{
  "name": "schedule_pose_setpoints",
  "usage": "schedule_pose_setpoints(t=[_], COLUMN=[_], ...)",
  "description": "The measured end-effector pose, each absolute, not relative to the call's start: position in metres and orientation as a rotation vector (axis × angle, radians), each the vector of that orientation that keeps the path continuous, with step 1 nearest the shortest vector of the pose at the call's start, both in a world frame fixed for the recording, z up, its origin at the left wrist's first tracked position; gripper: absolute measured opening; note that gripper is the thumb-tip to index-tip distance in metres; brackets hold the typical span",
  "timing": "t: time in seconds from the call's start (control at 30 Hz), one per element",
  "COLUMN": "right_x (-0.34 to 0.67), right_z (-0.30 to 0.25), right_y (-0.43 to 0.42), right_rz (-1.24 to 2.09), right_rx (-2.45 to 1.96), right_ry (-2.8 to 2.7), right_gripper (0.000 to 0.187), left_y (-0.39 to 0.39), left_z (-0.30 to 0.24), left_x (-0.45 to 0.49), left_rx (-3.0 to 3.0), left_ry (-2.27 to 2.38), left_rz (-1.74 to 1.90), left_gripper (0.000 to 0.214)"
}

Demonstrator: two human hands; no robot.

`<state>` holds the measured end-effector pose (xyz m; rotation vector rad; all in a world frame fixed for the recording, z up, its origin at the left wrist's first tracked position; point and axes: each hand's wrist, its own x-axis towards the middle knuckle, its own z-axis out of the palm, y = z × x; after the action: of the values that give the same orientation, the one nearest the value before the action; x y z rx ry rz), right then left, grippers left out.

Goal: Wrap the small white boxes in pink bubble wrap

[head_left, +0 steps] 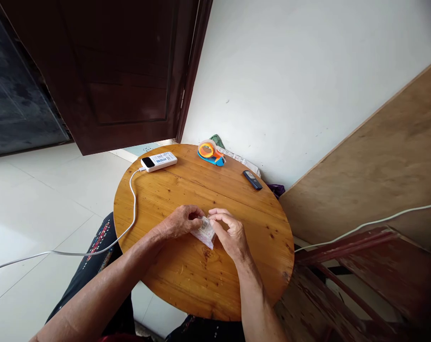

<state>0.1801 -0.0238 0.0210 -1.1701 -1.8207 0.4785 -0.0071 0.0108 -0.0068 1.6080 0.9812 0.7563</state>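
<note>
The left hand [182, 222] has thumb and fingertips pinched on the packet [205, 232] from its ten o'clock side; the right hand [233, 232] comes in from three o'clock, thumb and forefinger nipped together on its upper corner. The small, pale packet, its print too small to read, sits near the middle of the round wooden bench [180, 280]. Reading the bench as a dial, a white power bank [159, 161] lies toward eleven, its white cable [134, 204] leaving the edge around nine. An orange-and-blue tape dispenser [211, 153] stands at twelve, and a dark handheld device [252, 180] lies between one and two.
</note>
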Motion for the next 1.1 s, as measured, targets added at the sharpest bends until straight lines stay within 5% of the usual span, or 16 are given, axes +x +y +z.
schedule_pose_setpoints(t=[0.27, 1.1], right_x=[0.182, 0.181], right_z=[0.026, 0.023], right_y=[-0.029, -0.031], right_rz=[0.228, 0.318], right_rx=[-1.126, -1.147], right_ry=[-2.047, -2.057], right_gripper=[0.013, 0.016], left_y=[0.009, 0.001], left_z=[-0.004, 0.006], left_x=[-0.008, -0.005], left_rx=[1.594, 1.708], left_ry=[0.993, 0.919], left_rz=[0.748, 0.914], left_gripper=[0.031, 0.020])
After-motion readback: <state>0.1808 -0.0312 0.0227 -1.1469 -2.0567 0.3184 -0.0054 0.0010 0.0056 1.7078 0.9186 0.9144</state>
